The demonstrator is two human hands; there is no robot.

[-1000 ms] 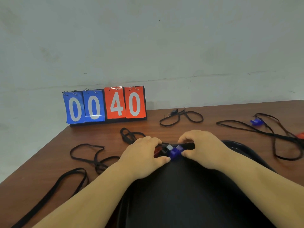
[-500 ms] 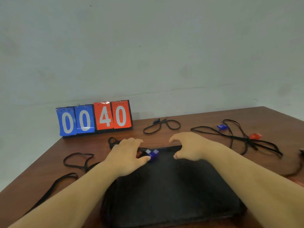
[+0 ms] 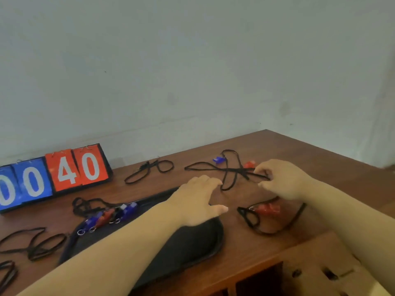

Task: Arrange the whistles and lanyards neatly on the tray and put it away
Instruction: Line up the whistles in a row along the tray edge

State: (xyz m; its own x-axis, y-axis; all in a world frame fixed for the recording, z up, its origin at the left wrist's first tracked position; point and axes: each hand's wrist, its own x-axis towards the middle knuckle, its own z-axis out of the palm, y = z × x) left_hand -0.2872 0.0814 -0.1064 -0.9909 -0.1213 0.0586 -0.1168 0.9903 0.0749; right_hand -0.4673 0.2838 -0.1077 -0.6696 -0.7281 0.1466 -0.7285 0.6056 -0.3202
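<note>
The flat black tray lay on the brown wooden tabletop, its near edge hidden under the left forearm. A blurred row of blue and red plastic whistles sat along its far left edge. The left hand was over the tray's far right corner, palm down, fingers loosely spread, holding nothing. The right hand curled fingers and thumb about the end of tangled black lanyard cords beyond the tray; whether the pinch had closed could not be told. A red whistle on a looped black lanyard lay beside the tray. The blue-and-red flip scoreboard was cut off at the left.
</note>
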